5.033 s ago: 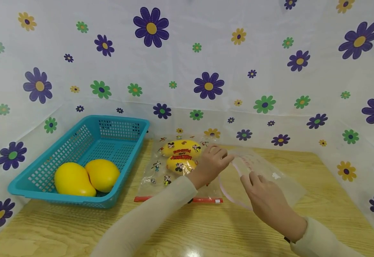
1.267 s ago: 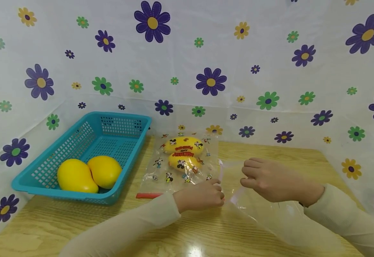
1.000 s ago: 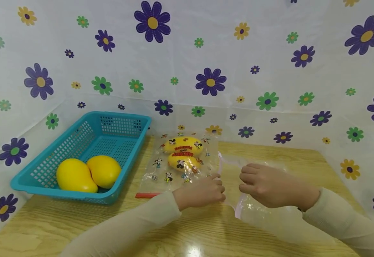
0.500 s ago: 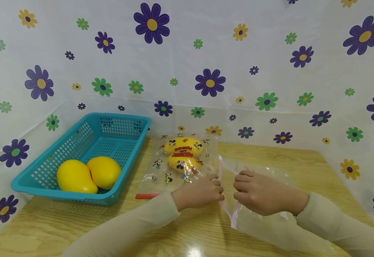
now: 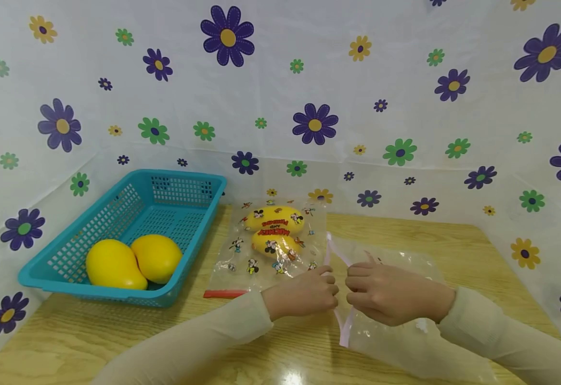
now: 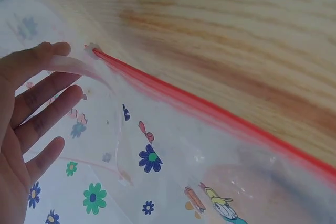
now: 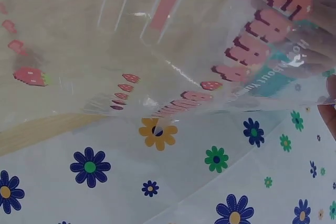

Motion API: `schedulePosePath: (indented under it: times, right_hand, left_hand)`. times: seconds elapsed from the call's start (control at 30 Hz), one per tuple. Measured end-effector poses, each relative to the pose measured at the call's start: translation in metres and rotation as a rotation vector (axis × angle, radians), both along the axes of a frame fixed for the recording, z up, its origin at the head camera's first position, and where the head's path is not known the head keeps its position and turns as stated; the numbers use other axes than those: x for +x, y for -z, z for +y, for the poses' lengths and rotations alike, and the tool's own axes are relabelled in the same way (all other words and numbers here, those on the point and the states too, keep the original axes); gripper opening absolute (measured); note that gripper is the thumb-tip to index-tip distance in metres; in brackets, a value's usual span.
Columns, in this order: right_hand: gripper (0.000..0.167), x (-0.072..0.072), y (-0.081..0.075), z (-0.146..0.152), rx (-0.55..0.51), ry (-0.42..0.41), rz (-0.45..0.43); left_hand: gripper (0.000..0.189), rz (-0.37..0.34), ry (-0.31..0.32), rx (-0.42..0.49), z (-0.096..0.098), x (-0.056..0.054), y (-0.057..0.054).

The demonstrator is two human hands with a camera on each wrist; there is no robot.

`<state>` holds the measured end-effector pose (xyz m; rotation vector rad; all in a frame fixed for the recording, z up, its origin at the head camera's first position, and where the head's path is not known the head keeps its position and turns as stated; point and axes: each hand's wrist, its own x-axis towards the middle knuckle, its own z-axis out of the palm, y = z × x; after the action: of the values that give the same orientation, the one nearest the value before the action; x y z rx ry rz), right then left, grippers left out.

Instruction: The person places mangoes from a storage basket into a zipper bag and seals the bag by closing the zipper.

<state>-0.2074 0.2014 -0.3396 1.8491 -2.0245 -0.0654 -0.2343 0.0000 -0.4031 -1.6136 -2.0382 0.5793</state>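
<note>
We have both hands at the mouth of a clear zip bag (image 5: 396, 321) lying on the wooden table (image 5: 453, 240), right of centre. Our left hand (image 5: 304, 291) is curled, its fingertips pinching the bag's pink-edged opening; our right hand (image 5: 388, 291) faces it from the other side, fingers bent and gripping the same rim. The two hands sit just beside each other, the pink strip showing between them. In the right wrist view the bag's film carries small red strawberry prints and lettering.

Just left of our hands lies a printed cartoon bag (image 5: 273, 240) with a red zip strip, two yellow mangoes inside it. Further left, a teal basket (image 5: 184, 182) holds two loose mangoes (image 5: 131, 262), touching each other
</note>
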Motion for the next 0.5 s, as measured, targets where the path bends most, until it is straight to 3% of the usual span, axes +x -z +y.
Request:
schedulePosePath:
  times: [0.13,0.27,0.5]
  right_hand:
    - [0.036,-0.0010,0.0003,0.0000,0.001,0.011,0.029]
    - [0.030,-0.0019,-0.0010,0.0010,0.000,0.001,0.046]
    - [0.021,0.0012,0.0013,-0.0009,-0.009,0.006,-0.011]
  left_hand:
    - [0.020,0.038,-0.021,-0.010,-0.0037,-0.0007,0.0025]
    - [0.016,0.024,-0.049,-0.040,-0.0079,-0.0006,0.0038]
    - [0.016,0.031,-0.044,-0.007,-0.0068,0.0010,0.0021]
